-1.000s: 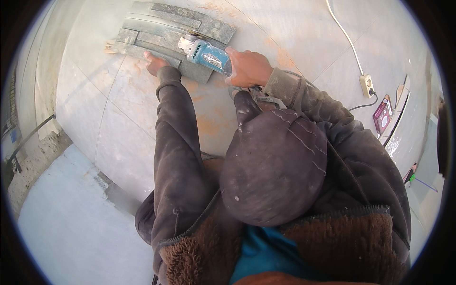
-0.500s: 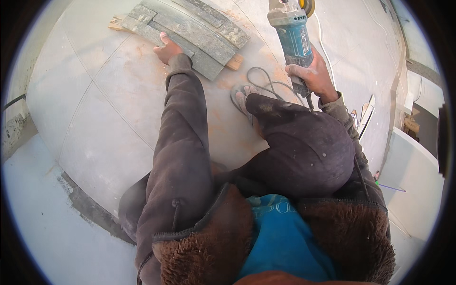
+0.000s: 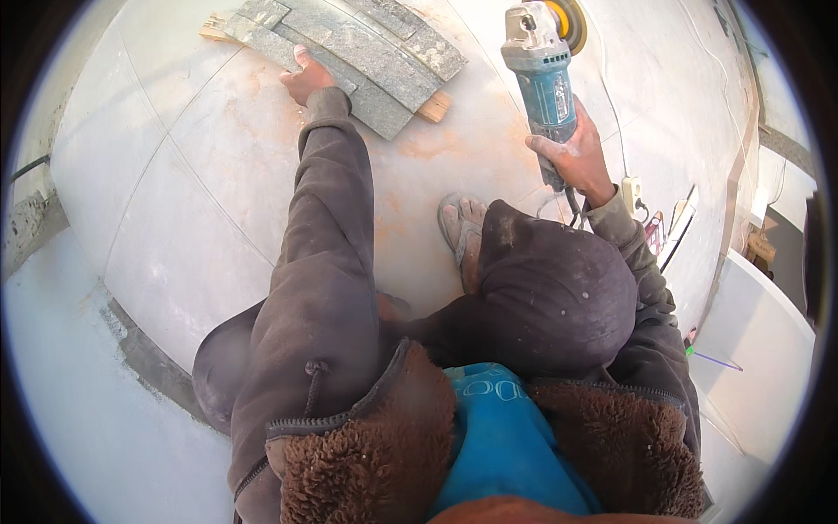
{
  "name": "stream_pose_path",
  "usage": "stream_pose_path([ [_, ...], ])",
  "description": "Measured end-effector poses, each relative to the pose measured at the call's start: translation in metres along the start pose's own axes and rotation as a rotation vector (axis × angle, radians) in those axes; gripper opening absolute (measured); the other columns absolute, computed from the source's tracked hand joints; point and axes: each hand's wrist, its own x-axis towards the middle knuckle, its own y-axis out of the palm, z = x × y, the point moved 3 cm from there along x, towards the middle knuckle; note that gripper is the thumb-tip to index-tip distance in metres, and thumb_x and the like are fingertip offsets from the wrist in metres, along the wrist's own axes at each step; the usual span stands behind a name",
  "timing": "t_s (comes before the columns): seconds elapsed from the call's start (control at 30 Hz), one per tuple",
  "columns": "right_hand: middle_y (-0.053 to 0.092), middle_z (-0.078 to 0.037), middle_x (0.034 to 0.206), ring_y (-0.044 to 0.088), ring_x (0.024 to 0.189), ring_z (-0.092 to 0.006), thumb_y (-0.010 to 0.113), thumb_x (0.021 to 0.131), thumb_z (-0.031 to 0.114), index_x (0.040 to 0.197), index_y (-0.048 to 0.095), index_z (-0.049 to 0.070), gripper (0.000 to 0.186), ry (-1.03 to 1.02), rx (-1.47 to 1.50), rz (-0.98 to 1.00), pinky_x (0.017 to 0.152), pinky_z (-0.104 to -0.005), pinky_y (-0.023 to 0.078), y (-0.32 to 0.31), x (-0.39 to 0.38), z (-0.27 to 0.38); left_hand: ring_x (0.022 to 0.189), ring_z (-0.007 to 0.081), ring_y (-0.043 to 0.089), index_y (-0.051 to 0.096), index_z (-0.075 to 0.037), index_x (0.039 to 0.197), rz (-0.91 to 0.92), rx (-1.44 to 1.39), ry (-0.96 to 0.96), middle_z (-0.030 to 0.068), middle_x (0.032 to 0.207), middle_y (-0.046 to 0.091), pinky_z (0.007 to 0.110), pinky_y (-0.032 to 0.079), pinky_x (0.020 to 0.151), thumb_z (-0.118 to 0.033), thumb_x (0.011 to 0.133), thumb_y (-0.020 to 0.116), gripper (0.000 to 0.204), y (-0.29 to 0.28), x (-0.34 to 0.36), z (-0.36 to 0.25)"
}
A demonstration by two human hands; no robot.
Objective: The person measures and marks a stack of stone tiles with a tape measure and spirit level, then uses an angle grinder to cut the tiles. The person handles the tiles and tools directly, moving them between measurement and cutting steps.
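A grey stone cladding panel [image 3: 367, 65], made of stepped strips, lies tilted across wooden strips [image 3: 435, 106] on the floor at the top. My left hand [image 3: 308, 80] grips its near left edge, thumb on top and the other fingers partly hidden. To the right, my right hand [image 3: 587, 155] is wrapped round the rear body of a teal and grey angle grinder [image 3: 548, 92]. The grinder's head points away from me, with a yellow-rimmed disc [image 3: 572, 26] at its upper right. It is held apart from the panel.
Dusty large floor tiles [image 3: 201, 192] spread around, with orange dust near the panel. My sandalled foot [image 3: 463, 229] stands between my arms. A white socket block [image 3: 630, 194] with a cord lies by my right wrist. Small tools [image 3: 674, 223] lie farther right.
The grinder has come nearer to me, showing more of its head and disc. The cord loops near my foot are gone from there. My foot sits lower in view; my left hand stays on the panel.
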Motion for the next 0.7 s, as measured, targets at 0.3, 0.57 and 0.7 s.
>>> stream_pose_path([
  [0.3, 0.069, -0.021, 0.094, 0.069, 0.088, -0.039, 0.076, 0.071, 0.033, 0.133, 0.05, 0.001, 0.074, -0.114, -0.128, 0.255, 0.08, -0.0457, 0.055, 0.102, 0.046, -0.017, 0.114, 0.0446, 0.062, 0.051, 0.014, 0.129, -0.105, 0.201, 0.089, 0.0318, 0.122, 0.063, 0.049, 0.051, 0.096, -0.067, 0.092, 0.055, 0.09, -0.004, 0.03, 0.011],
  [0.57, 0.07, -0.022, 0.089, 0.069, 0.083, -0.0413, 0.076, 0.07, 0.033, 0.133, 0.049, 0.001, 0.076, -0.178, -0.209, 0.255, 0.074, -0.0484, 0.056, 0.117, 0.052, -0.04, 0.103, 0.0446, 0.067, 0.064, 0.014, 0.11, -0.115, 0.191, 0.084, 0.0319, 0.109, 0.068, 0.05, 0.054, 0.09, -0.067, 0.092, 0.054, 0.084, 0.003, -0.002, -0.002],
  [0.7, 0.07, -0.022, 0.086, 0.069, 0.083, -0.0411, 0.077, 0.071, 0.033, 0.131, 0.05, 0.001, 0.074, -0.183, -0.22, 0.259, 0.074, -0.0487, 0.056, 0.113, 0.055, -0.041, 0.103, 0.0443, 0.067, 0.064, 0.014, 0.11, -0.134, 0.201, 0.102, 0.0313, 0.11, 0.068, 0.05, 0.054, 0.09, -0.066, 0.091, 0.056, 0.083, -0.001, -0.003, -0.005],
])
